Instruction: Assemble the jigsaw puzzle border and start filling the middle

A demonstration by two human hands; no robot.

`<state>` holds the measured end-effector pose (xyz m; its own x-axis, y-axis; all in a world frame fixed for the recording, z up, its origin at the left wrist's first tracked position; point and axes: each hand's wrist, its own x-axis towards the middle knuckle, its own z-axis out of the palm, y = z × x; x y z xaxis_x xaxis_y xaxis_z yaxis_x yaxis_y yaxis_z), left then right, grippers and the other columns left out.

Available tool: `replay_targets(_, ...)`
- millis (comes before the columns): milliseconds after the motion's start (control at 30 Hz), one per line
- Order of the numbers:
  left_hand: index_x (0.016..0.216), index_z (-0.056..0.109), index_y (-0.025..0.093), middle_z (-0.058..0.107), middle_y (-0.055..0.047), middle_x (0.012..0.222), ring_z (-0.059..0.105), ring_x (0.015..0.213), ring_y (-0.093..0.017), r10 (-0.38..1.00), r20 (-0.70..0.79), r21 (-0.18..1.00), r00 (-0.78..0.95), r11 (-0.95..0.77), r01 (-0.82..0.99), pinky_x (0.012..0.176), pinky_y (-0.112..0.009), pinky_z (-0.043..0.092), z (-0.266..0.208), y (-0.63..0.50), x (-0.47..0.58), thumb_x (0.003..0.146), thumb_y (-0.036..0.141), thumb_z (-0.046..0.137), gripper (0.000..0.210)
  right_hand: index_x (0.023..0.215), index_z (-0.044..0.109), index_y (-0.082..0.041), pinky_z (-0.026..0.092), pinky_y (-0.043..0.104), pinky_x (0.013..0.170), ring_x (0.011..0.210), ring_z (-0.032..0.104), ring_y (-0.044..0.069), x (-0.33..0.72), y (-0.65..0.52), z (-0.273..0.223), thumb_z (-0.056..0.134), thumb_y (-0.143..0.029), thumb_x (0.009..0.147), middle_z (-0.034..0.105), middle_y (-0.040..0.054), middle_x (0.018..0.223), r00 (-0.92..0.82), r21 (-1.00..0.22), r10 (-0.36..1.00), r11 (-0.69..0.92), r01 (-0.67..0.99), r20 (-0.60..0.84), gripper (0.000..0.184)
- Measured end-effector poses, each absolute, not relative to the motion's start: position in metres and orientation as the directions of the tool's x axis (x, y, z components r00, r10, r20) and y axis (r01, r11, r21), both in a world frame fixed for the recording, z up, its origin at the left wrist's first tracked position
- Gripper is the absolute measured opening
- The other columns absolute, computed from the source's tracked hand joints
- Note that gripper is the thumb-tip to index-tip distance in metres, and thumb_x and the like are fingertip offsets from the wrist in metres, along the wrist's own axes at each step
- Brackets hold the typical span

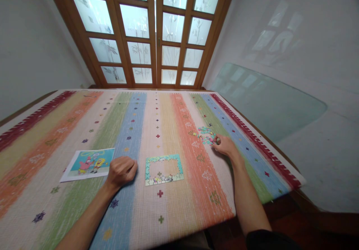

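Observation:
My left hand (122, 171) rests as a closed fist on the cloth, over the right edge of a printed cartoon picture (92, 163). Nothing shows in its fingers. My right hand (223, 144) is at the right side of a loose heap of jigsaw puzzle pieces (206, 131), mostly turquoise with some coloured bits. Its thumb and fingers are pinched, and a small greenish puzzle piece (218, 140) appears between them. Between my two hands lies a joined rectangular puzzle frame (179, 167), turquoise above and paler below, with the cloth showing through its middle.
A striped, patterned tablecloth (165, 130) covers the large table. Wooden doors with frosted panes (140, 52) stand beyond the far edge. A pale glass sheet (269, 96) leans by the right wall. The table's front edge is close to my body.

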<state>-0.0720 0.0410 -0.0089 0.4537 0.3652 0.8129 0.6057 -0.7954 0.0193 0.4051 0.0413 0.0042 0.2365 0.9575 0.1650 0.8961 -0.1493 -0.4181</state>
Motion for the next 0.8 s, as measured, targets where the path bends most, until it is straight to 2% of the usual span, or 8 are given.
replay_targets(300,0.047,0.038,0.021,0.036,0.004,0.045,0.032,0.043,-0.012,0.347,0.815,0.007,0.463,-0.806,0.593,0.047,-0.031,0.027,-0.008,0.041,-0.071,0.086,0.005,0.056,0.046,0.075,0.061,-0.023,0.033,0.028,0.059,0.057,0.051,0.018,0.411,0.04,0.006,0.061,-0.028,0.067,0.057,-0.0018,0.057,0.242,-0.405,0.965,-0.182,0.896,0.102,0.009)
replay_targets(800,0.047,0.037,0.021,0.035,0.005,0.045,0.031,0.042,-0.012,0.302,0.844,-0.038,0.443,-0.79,0.612,0.047,-0.03,0.027,-0.008,0.042,-0.069,0.086,0.003,0.056,0.046,0.075,0.06,-0.022,0.038,0.027,0.06,0.06,0.054,0.018,0.421,0.039,0.009,0.067,-0.028,0.07,0.059,-0.0024,0.062,0.245,-0.47,0.969,-0.2,0.86,0.036,0.011)
